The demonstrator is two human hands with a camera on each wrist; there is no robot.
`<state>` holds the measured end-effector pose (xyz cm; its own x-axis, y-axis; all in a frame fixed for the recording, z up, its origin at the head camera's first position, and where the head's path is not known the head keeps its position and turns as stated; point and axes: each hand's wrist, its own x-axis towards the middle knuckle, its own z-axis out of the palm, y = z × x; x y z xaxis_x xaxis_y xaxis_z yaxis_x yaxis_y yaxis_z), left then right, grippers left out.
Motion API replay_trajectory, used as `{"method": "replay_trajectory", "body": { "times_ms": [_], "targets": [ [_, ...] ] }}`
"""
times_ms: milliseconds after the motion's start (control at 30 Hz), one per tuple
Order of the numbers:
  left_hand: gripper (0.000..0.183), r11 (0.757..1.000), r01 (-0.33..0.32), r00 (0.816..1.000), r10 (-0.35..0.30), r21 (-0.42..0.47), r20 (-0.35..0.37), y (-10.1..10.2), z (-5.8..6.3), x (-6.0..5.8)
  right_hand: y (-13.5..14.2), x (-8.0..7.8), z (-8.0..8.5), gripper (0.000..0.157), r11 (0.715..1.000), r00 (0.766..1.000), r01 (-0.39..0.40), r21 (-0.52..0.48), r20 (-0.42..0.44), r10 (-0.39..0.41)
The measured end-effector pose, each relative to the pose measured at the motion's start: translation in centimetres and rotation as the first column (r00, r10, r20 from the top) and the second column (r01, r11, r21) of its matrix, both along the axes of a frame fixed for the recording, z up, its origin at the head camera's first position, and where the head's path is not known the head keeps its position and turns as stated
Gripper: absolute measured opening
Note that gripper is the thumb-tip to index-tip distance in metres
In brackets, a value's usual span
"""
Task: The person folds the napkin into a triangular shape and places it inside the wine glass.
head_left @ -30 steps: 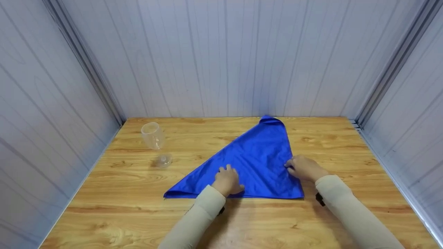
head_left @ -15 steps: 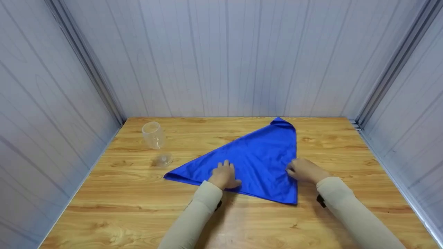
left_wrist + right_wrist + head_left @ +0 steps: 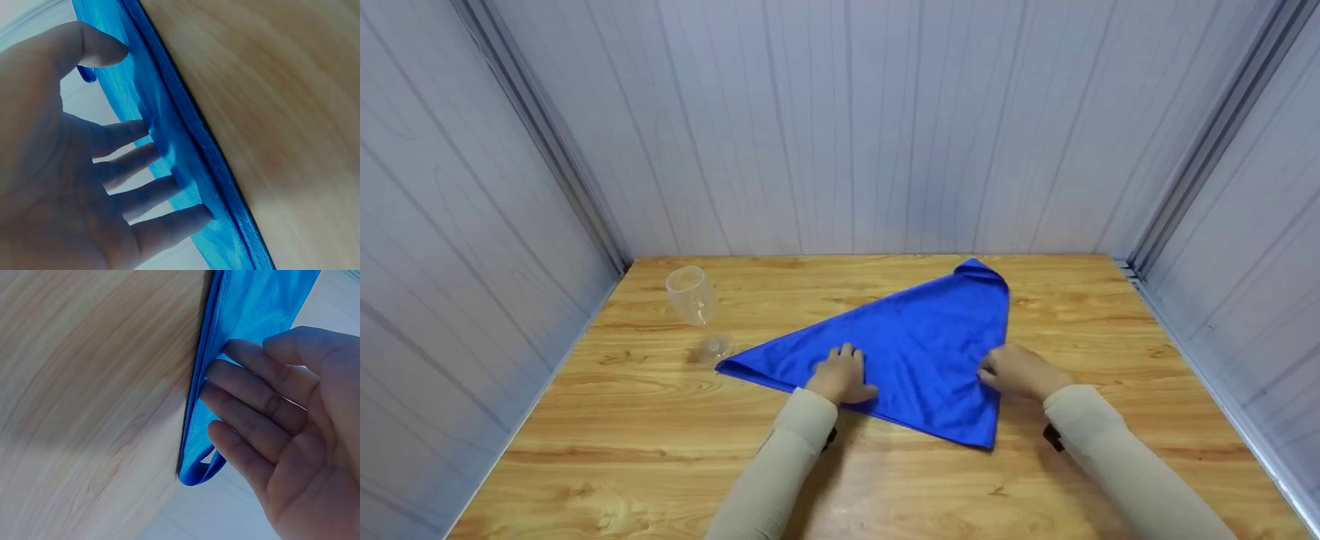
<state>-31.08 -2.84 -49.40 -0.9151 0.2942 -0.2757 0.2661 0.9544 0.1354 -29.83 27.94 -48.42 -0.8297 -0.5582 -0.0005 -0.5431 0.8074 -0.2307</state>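
Blue cloth [image 3: 915, 337], smooth and faintly creased, beneath the fingertips of both hands; folded to a rough triangle, centre to right of centre in the head view. One point at left of centre, one at lower right, one at upper right with its tip turned over.

Left hand [image 3: 840, 377]: palm down at the cloth's lower edge, just below centre of the frame. Fingers [image 3: 169, 228] released, extended and slightly spread, tips touching the fabric; thumb held apart from them.

Right hand [image 3: 1018, 371]: at the cloth's right edge, right of centre. Fingers [image 3: 247, 379] loose, side by side and gently bent (straighter in the right wrist view than the head view suggests), tips against the fabric near its border; thumb close to the forefinger.

Sleeves [image 3: 1117, 442]: pair, pale, entering from the bottom of the frame; a small dark object [image 3: 1054, 436] at the right cuff, another at the left.

Stemmed glass [image 3: 690, 296]: one, clear, upright at left, near the cloth's left point.

Table [image 3: 600, 465]: wood-grained, yellow-brown, across the lower frame.

Wall panels [image 3: 840, 127]: pale, grain-lined, at left, back and right
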Motion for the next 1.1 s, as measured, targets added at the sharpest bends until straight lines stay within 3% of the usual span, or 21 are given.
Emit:
{"method": "replay_trajectory", "body": {
  "times_ms": [333, 667, 1100],
  "targets": [
    [0.078, 0.996, 0.005, 1.0, -0.006, 0.085, 0.014, -0.6, 0.0, -0.8, -0.5, 0.6, 0.3, 0.036, 1.0, 1.0, 0.016, 0.015, 0.006, -0.016],
    [0.078, 0.994, -0.01, 0.999, 0.005, 0.111, 0.038, -0.8, 0.0, -1.4, -0.9, 1.1, 0.2, 0.037, 1.0, 0.999, 0.024, 0.007, 0.024, -0.024],
    [0.07, 0.977, 0.037, 0.999, -0.041, 0.209, 0.015, -2.1, -0.3, -2.9, -1.2, 1.4, 0.0, 0.039, 1.0, 1.0, -0.017, -0.009, 0.014, 0.018]
  ]
}}
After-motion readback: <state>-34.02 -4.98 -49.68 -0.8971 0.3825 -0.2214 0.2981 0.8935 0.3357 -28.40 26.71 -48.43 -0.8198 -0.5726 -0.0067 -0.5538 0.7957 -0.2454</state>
